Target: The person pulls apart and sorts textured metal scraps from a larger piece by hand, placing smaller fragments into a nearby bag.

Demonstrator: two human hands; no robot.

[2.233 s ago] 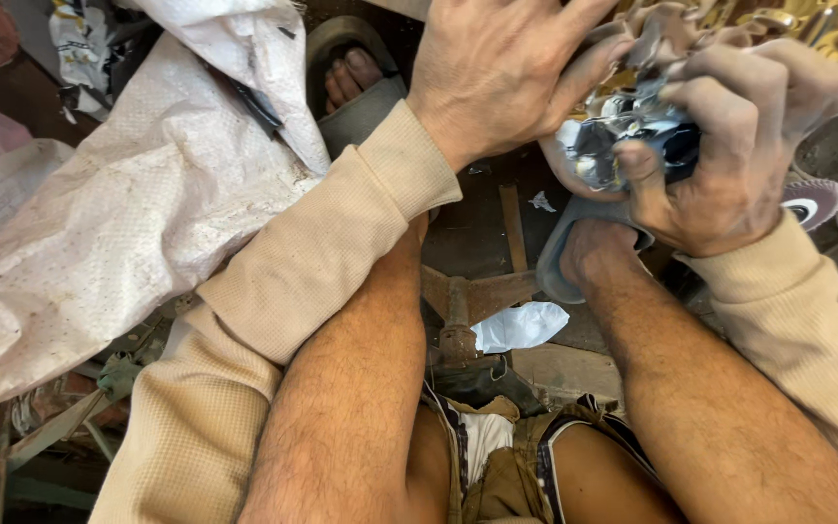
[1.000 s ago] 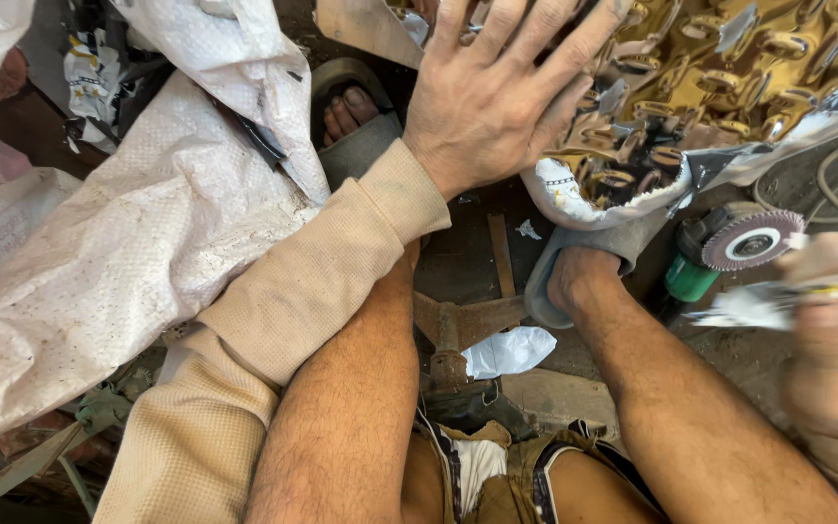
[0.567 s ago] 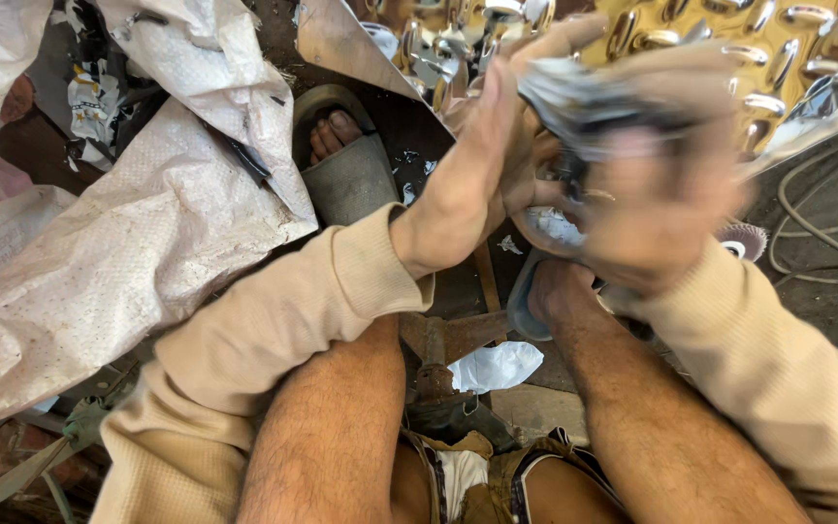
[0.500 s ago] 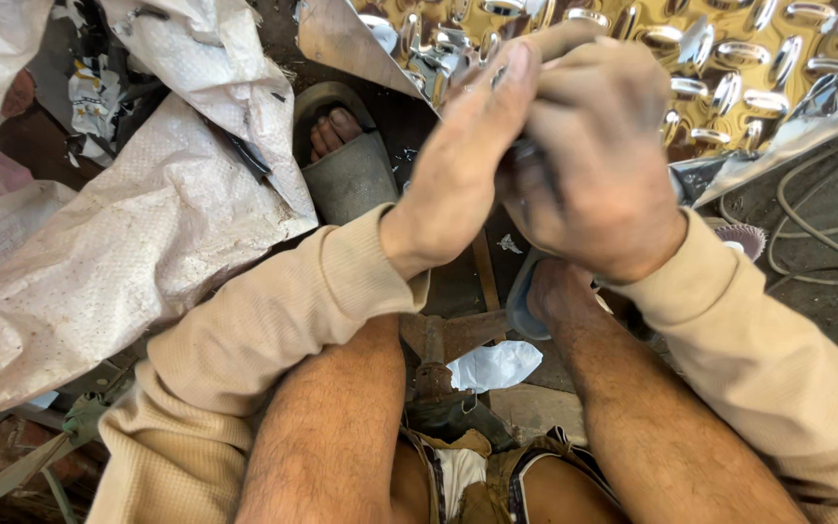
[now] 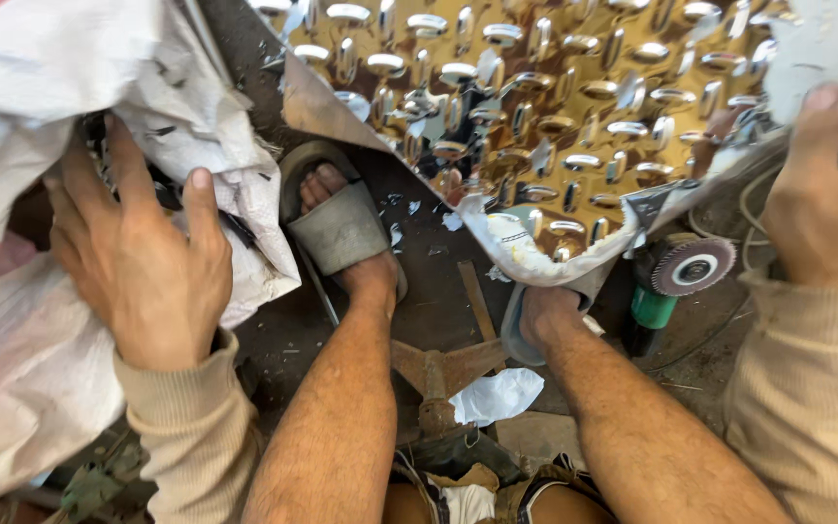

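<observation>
Left hand (image 5: 143, 272) open, fingers spread on white woven sack (image 5: 12, 116). Right hand (image 5: 826, 204) grips edge of embossed gold metal sheet (image 5: 535, 107) beside it.

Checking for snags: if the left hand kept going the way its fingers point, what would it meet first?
The left hand already lies on the white sack, fingers at a dark opening; further on, probably more sack, though depth is unclear.

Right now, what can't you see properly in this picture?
All in the head view:
- Left hand: fingertips hidden inside the white woven sack, so its grip and the sack's contents cannot be told.
- Right hand: fingers hidden behind the embossed golden metal sheet, part cut off by the right edge.
- Angle grinder: partly covered by the sheet.
- Right foot: toes hidden under the sheet.
</observation>
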